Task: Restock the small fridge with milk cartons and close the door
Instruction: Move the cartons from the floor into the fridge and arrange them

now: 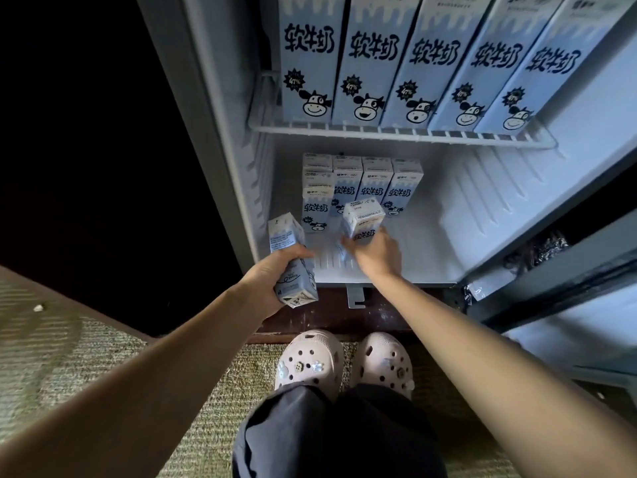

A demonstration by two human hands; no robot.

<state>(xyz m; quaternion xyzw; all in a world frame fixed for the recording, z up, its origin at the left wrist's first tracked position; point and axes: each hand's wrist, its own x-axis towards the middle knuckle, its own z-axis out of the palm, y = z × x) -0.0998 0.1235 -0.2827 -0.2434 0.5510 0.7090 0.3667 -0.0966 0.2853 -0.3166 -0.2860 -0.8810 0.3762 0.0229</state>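
The small fridge [482,208] stands open in front of me. Several pale blue milk cartons with cow faces [410,63] line its upper wire shelf [396,134]. More cartons [372,188] stand in rows at the back left of the lower floor. My right hand [374,251] grips a tilted milk carton [363,220] just inside the lower compartment, in front of those rows. My left hand [272,274] holds another carton [291,263] at the fridge's left front edge, outside the compartment.
The fridge door [568,270] hangs open at the right. The right half of the lower floor [448,243] is bare white. A dark cabinet side [103,150] fills the left. My feet in pale clogs [344,363] stand on carpet close to the fridge base.
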